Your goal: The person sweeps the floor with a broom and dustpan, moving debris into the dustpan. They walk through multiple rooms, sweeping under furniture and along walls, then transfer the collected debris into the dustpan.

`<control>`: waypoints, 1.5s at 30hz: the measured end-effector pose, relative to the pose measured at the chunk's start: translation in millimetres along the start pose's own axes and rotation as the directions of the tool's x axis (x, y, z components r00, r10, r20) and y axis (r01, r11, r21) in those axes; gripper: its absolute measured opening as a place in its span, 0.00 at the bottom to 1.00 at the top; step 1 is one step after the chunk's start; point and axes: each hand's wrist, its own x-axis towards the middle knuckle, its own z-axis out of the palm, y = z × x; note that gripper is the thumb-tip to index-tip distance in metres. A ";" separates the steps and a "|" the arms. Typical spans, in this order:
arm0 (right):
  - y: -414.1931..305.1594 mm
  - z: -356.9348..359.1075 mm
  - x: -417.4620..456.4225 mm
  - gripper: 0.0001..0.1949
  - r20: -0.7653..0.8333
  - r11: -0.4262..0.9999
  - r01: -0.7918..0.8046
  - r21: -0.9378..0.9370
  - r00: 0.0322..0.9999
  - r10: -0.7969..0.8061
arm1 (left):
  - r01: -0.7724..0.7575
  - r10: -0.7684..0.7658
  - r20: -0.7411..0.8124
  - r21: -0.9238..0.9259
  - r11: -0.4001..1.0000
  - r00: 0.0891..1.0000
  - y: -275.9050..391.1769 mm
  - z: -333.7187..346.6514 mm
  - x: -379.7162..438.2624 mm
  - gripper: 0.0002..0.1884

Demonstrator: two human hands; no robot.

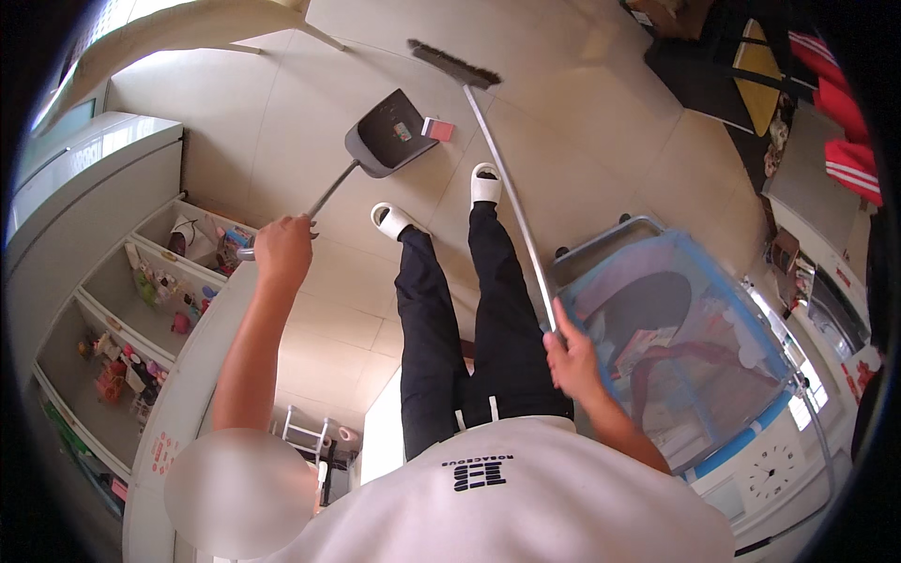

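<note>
My left hand point(283, 246) grips the metal handle of a dark grey dustpan point(373, 134), whose pan rests on the tiled floor ahead of my feet. Inside the pan lies a small colourful piece point(401, 132). A small red and white box point(438, 129) sits at the pan's right edge; whether it is on the lip or on the floor I cannot tell. My right hand point(574, 355) is closed around the pale pole of a broom point(507, 176). The broom's dark bristle head point(454, 65) is beyond the dustpan, to its upper right, apart from the box.
White slippers point(486, 184) are on my feet, just short of the dustpan. To my left are open compartments point(169, 274) with small toys. At right stands a blue mesh-sided playpen point(676, 338). A cloth-covered piece of furniture point(190, 28) is at upper left; a clock point(771, 470) is at lower right.
</note>
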 end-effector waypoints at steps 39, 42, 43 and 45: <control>49.6 190.2 6.3 0.32 0.033 0.840 -0.232 0.490 0.968 0.247 | -0.238 0.209 0.144 0.232 0.943 0.967 -36.5 36.9 -3.8 0.09; 41.1 199.5 -14.9 0.32 0.124 0.836 -0.219 0.502 0.976 0.181 | -0.241 0.211 0.156 0.214 0.947 0.965 -23.7 28.1 -7.0 0.07; 37.0 188.9 -23.4 0.31 0.209 0.736 -0.275 0.618 0.960 0.183 | -0.234 0.205 0.156 0.201 0.951 0.966 -22.6 23.2 -8.4 0.06; 35.6 154.1 -41.5 0.30 0.370 0.489 -0.392 0.780 0.918 0.144 | -0.251 0.218 0.170 0.207 0.946 0.961 -23.8 31.0 -8.2 0.06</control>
